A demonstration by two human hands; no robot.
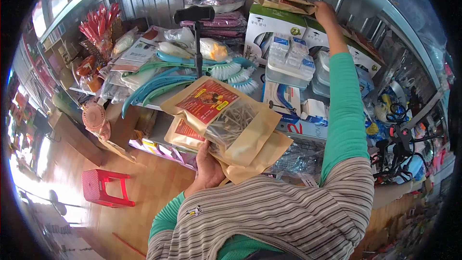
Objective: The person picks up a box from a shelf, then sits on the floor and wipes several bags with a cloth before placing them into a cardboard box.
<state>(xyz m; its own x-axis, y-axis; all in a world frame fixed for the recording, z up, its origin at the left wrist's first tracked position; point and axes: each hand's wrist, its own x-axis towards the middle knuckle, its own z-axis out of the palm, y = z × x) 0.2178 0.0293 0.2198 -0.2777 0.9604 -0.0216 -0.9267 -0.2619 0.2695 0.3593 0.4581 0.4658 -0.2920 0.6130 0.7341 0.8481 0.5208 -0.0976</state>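
My left hand (209, 167) is closed on a small stack of brown paper pouches (231, 115), held against my striped shirt. The top pouch has a red label and a clear window showing dry, stick-like pieces. My right arm reaches up to the shelf. There my right hand (326, 14) is at the right end of more flat brown pouches (284, 1), its fingers closed on their edge. Those pouches lie on top of a white and green box (274, 21).
Blue and green brushes (187, 74) lie on the shelf, beside a phone holder (195, 14). Clear plastic containers (290, 62) stand in front of the boxes. A red stool (107, 188) and a pink fan (95, 117) are at the left.
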